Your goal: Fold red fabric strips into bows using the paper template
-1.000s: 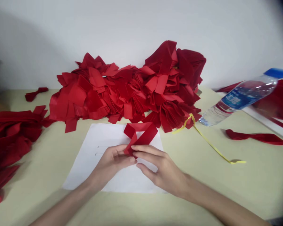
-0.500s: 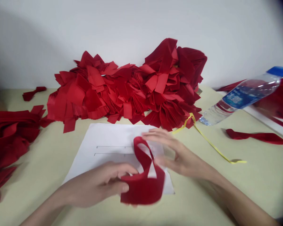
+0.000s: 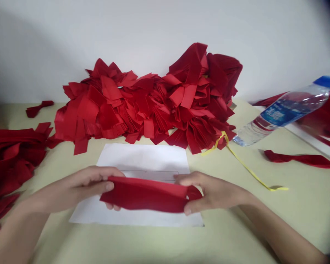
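Note:
I hold a red fabric strip (image 3: 148, 193) stretched flat and level between both hands, just above a white sheet of paper (image 3: 143, 161) with thin drawn lines. My left hand (image 3: 82, 185) pinches the strip's left end, thumb on top. Gripping the right end is my right hand (image 3: 211, 191), its fingers wrapped round the fabric. Behind the paper, against the wall, lies a big heap of red fabric pieces (image 3: 151, 106).
More red fabric (image 3: 11, 157) is piled at the left edge. A plastic water bottle (image 3: 283, 110) with a blue cap lies tilted at the right. A yellow ribbon (image 3: 244, 167) trails across the table, and a loose red strip (image 3: 299, 158) lies right of it.
The strip was a folded loop held over the paper; now it is pulled out straight between my hands. My right hand let go, then took hold of the right end.

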`<state>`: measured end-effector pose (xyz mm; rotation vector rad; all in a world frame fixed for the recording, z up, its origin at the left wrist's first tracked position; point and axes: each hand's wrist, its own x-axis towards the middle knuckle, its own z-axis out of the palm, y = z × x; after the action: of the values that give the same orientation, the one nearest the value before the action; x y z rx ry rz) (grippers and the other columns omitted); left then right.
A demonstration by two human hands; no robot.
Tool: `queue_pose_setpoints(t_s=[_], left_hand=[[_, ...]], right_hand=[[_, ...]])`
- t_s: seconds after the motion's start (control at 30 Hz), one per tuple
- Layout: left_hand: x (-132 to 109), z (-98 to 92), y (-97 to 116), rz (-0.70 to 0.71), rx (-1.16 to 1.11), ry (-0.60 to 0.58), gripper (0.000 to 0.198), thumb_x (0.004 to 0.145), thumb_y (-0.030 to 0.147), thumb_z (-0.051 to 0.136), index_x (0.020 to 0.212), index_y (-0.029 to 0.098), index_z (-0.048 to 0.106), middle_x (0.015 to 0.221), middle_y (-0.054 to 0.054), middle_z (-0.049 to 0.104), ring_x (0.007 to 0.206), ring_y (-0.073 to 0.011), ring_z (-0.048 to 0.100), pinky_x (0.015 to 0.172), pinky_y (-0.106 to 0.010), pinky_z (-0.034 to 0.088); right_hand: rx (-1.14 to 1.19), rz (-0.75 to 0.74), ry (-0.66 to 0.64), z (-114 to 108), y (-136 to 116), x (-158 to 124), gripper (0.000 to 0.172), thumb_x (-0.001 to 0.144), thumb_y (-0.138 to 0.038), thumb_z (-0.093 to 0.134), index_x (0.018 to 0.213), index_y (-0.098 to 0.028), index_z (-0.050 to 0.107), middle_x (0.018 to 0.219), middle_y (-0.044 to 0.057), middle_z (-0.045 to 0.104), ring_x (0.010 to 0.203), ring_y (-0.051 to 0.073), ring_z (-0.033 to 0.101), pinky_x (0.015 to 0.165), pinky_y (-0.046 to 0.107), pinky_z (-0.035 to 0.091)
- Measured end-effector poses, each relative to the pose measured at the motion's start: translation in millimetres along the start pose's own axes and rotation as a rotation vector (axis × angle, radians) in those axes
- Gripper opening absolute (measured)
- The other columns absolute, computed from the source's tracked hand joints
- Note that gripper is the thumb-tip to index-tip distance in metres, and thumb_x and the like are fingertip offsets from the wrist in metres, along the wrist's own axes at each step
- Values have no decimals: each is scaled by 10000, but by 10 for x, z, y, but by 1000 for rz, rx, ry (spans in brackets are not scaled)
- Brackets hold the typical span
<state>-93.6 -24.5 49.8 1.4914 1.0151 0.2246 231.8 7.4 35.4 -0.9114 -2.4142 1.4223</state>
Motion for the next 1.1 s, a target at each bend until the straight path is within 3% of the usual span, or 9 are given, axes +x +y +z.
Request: queue_pose_setpoints(t_s=[0.1,0.17,0.3,0.57,0.67,0.8,0.97,1.1], left_hand=[[43,-143,-70,-28,-65,30,308,907,373,439,1116,217,604,843,-65,711,784,-210,656,732,-289,503],[77,-199,-130,-48,-94,54,305,899,377,455,1101,207,607,830,-71,711,772,-214,662,731,-306,514],[155,-234,-258,-45,-125,84,266,892,363,472,1043,194,613,865,-79,701,824,-220,658,770,-329,517],[199,-249,-351,-62,-189,104,269,906,353,467,1052,170,600,885,-111,718,837,-214,673,781,-317,532],[206,-229,-351,-73,-197,122,281,903,366,474,1054,165,599,901,-120,724,845,-222,682,792,-327,539],[235,-190,-328,-58,-185,170,286,901,393,470,904,155,629,847,-109,735,805,-212,692,766,-308,552],[270,-121,-262,-80,-137,261,323,879,444,483,779,162,605,800,-81,739,745,-203,699,724,-298,563],[301,-29,-239,-74,-93,346,365,867,480,475,694,174,569,750,-55,733,689,-189,692,661,-283,565]], right_hand=[[144,115,1,-71,103,-4,353,789,-352,609,1117,-231,562,927,4,610,718,118,573,607,221,472],[248,126,65,-81,157,15,389,826,-336,565,1197,-253,482,1007,20,592,720,115,598,625,243,490],[307,204,180,-64,206,67,323,851,-409,522,1094,-197,543,831,25,614,702,148,633,682,306,520],[494,274,349,-106,329,100,331,725,-491,643,728,-161,618,612,-27,508,645,125,576,719,352,568],[542,287,371,-108,382,105,353,680,-479,690,618,-153,566,553,-59,398,535,75,486,715,356,575],[571,315,347,-105,413,112,353,670,-451,706,606,-148,535,533,-93,275,452,24,312,723,367,578],[553,327,326,-115,413,106,321,712,-465,663,724,-147,619,608,-37,468,602,84,494,790,374,552],[516,338,326,-133,400,100,325,724,-474,643,767,-152,641,657,-17,529,642,100,522,759,352,547]])
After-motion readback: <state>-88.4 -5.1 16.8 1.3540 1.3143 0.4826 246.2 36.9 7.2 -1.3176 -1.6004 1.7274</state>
